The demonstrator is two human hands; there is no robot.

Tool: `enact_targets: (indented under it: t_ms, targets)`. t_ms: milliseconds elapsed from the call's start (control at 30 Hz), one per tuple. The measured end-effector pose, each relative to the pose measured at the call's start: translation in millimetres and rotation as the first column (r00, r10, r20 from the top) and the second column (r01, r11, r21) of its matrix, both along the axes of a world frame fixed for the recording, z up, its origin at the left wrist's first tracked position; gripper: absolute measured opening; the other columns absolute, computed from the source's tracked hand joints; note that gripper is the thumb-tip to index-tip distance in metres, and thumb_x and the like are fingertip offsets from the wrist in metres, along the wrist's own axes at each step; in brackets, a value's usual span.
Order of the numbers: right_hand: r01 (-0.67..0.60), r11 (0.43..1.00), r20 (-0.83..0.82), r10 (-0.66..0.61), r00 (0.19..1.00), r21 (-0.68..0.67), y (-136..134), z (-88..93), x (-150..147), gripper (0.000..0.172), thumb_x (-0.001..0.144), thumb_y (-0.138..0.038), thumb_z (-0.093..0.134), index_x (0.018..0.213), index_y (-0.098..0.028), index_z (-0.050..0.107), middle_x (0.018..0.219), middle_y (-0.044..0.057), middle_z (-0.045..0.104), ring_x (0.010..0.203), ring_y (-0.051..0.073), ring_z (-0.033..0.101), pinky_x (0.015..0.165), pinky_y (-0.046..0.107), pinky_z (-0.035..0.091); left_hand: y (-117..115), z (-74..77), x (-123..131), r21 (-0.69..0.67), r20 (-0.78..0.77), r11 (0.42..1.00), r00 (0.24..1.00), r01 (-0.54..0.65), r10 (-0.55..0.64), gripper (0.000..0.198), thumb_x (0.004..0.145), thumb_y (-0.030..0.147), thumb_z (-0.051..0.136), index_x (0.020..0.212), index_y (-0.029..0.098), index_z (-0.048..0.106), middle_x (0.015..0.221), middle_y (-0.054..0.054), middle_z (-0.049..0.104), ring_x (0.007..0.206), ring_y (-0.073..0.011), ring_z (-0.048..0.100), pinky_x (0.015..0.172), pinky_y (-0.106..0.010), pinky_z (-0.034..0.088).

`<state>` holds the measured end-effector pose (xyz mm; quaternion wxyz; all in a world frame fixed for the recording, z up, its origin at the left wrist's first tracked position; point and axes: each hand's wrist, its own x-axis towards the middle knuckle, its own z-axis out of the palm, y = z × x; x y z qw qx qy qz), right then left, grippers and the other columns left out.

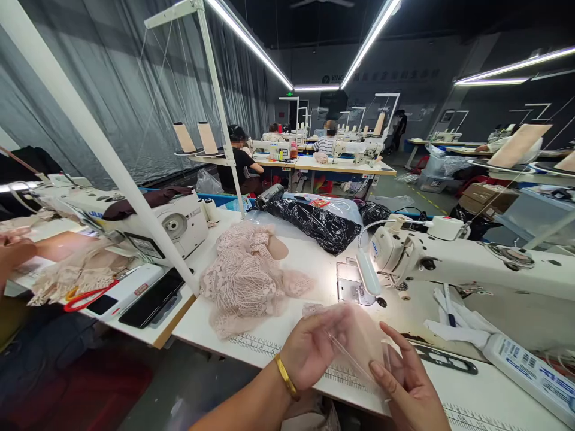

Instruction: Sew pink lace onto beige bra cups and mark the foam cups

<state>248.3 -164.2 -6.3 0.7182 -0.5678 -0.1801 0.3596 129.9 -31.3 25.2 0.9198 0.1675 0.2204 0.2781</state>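
A piece of sheer pale-pink fabric (359, 335) is stretched between my two hands over the front edge of the sewing table. My left hand (309, 347), with a gold bracelet at the wrist, holds its left side, and some of the fingers show through the thin cloth. At the right edge, my right hand (406, 374) pinches the fabric between thumb and fingers. A heap of beige lace fabric (245, 275) lies to the left. Beyond my hands stands a white sewing machine (431, 257), its lamp lighting the needle plate (353, 284).
A printed ruler strip (256, 345) runs along the table edge. At right lie a white bottle (530, 371), white cloth strips (458, 320) and a dark slotted plate (444, 359). Black plastic bags (314, 221) sit behind. A co-worker's arm (54, 248), phone (150, 296) and red-handled scissors (90, 296) are left.
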Motion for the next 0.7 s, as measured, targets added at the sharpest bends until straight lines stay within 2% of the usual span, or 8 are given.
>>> enact_targets:
  t_ms: [100, 167, 233, 300, 367, 467, 533, 700]
  targets:
    - [-0.024, 0.999, -0.083, 0.026, 0.996, 0.036, -2.7, 2.2, 0.2, 0.081, 0.073, -0.057, 0.091, 0.144, -0.036, 0.059, 0.122, 0.009, 0.078, 0.112, 0.033, 0.073, 0.094, 0.048, 0.06, -3.1, -2.2, 5.7, -0.063, 0.071, 0.995, 0.994, -0.074, 0.078, 0.019, 0.074, 0.012, 0.084, 0.092, 0.012, 0.082, 0.116, -0.011, 0.08, 0.115, -0.0193, 0.07, 0.105, -0.023, 0.05]
    - [-0.004, 0.999, -0.111, 0.009, 0.994, 0.051, -4.1, 3.6, 1.9, 0.088, 0.072, -0.056, 0.092, 0.149, -0.037, 0.054, 0.123, 0.01, 0.078, 0.108, 0.034, 0.075, 0.092, 0.05, 0.06, -9.2, -7.4, 7.5, -0.04, 0.104, 0.998, 0.993, -0.052, 0.056, 0.018, 0.078, 0.022, 0.086, 0.092, 0.012, 0.081, 0.112, -0.011, 0.08, 0.115, -0.0221, 0.071, 0.108, -0.027, 0.05]
    - [0.015, 0.998, -0.11, -0.009, 0.994, 0.055, -4.8, 3.7, 3.6, 0.089, 0.073, -0.055, 0.091, 0.151, -0.038, 0.052, 0.128, 0.01, 0.077, 0.108, 0.035, 0.075, 0.092, 0.051, 0.061, -17.0, -13.4, 6.4, -0.03, 0.133, 0.995, 0.987, 0.096, -0.091, 0.042, 0.085, 0.046, 0.084, 0.109, 0.012, 0.08, 0.12, -0.013, 0.078, 0.113, -0.0236, 0.071, 0.102, -0.029, 0.053]
    - [0.025, 0.998, -0.088, -0.02, 0.996, 0.058, -4.9, 1.9, 3.7, 0.086, 0.075, -0.054, 0.091, 0.151, -0.039, 0.053, 0.133, 0.01, 0.075, 0.113, 0.036, 0.074, 0.093, 0.052, 0.061, -23.8, -17.6, 3.8, -0.059, 0.143, 0.956, 0.951, 0.286, -0.275, 0.072, 0.083, 0.07, 0.077, 0.127, 0.013, 0.074, 0.131, -0.015, 0.073, 0.108, -0.0222, 0.071, 0.088, -0.027, 0.056]
    - [0.023, 0.998, -0.058, -0.019, 0.998, 0.064, -4.6, -2.0, 1.8, 0.084, 0.076, -0.053, 0.09, 0.15, -0.039, 0.053, 0.137, 0.009, 0.074, 0.12, 0.036, 0.072, 0.097, 0.051, 0.06, -26.9, -17.7, 2.7, -0.047, 0.138, 0.929, 0.924, 0.366, -0.357, 0.085, 0.077, 0.075, 0.078, 0.137, 0.015, 0.069, 0.137, -0.016, 0.07, 0.107, -0.0217, 0.071, 0.083, -0.025, 0.055]
    - [0.005, 0.997, -0.024, -0.003, 1.0, 0.073, -4.7, -9.9, -2.9, 0.083, 0.076, -0.051, 0.091, 0.15, -0.037, 0.054, 0.14, 0.01, 0.072, 0.126, 0.035, 0.069, 0.1, 0.05, 0.059, -23.6, -10.3, 6.3, 0.079, 0.106, 0.971, 0.967, 0.224, -0.231, 0.075, 0.076, 0.054, 0.089, 0.136, 0.013, 0.069, 0.138, -0.018, 0.069, 0.12, -0.029, 0.067, 0.099, -0.035, 0.053]
    - [-0.001, 0.997, -0.013, 0.002, 1.0, 0.077, -4.9, -14.7, -5.2, 0.085, 0.075, -0.05, 0.092, 0.15, -0.035, 0.054, 0.14, 0.011, 0.072, 0.128, 0.036, 0.067, 0.102, 0.051, 0.058, -18.5, -3.7, 10.5, 0.131, 0.042, 0.984, 0.99, 0.125, -0.132, 0.064, 0.074, 0.044, 0.092, 0.126, 0.012, 0.074, 0.132, -0.019, 0.072, 0.121, -0.0336, 0.066, 0.101, -0.041, 0.052]
    - [-0.02, 0.994, 0.002, 0.02, 1.0, 0.111, -2.6, -19.3, -2.3, 0.081, 0.082, -0.052, 0.086, 0.153, -0.034, 0.051, 0.139, 0.01, 0.072, 0.131, 0.034, 0.066, 0.106, 0.05, 0.055, -13.1, 1.7, 16.7, 0.155, -0.04, 0.987, 0.999, 0.041, -0.035, 0.055, 0.071, 0.04, 0.095, 0.113, 0.009, 0.078, 0.115, -0.019, 0.077, 0.111, -0.0309, 0.07, 0.099, -0.038, 0.053]
